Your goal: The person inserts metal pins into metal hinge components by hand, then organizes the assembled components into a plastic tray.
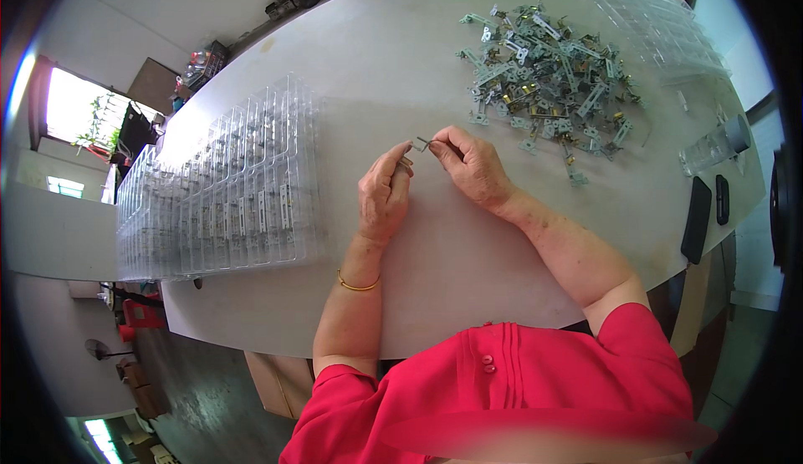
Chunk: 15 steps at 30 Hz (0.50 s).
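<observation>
A small metal part is held in the air over the table, between the fingertips of both hands. My right hand pinches one end between thumb and finger. My left hand has its fingers together and curled at the other end; its palm side is partly hidden. Right of the hands lies a loose heap of small metal brackets, grey with some brass-coloured pieces. On the left stand stacked clear plastic trays, their slots filled with rows of similar metal parts.
The pale table spreads around my arms. Empty clear trays lie at the far right. A clear bottle with a grey cap, a black phone and a smaller black object are near the right edge.
</observation>
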Each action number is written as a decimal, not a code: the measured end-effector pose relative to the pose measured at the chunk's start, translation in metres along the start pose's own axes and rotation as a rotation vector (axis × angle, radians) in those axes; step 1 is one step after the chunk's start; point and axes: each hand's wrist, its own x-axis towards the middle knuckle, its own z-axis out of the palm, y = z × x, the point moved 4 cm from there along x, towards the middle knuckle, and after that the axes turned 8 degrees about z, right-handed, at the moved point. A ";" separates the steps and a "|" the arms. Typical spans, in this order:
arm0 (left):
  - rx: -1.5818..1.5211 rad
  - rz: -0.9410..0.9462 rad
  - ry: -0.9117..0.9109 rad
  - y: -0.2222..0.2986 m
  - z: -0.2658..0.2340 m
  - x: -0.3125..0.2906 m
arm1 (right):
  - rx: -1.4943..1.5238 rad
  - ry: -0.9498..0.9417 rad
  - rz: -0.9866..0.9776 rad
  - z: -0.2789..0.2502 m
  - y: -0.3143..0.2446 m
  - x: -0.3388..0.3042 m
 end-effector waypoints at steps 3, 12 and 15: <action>0.036 -0.014 -0.001 -0.001 0.000 -0.001 | 0.046 -0.034 0.022 0.002 0.005 0.001; -0.035 -0.200 -0.032 0.003 0.001 -0.004 | 0.333 -0.286 0.302 0.003 0.010 0.003; -0.033 -0.183 -0.058 0.003 0.000 -0.004 | 0.416 -0.344 0.338 0.001 0.012 0.006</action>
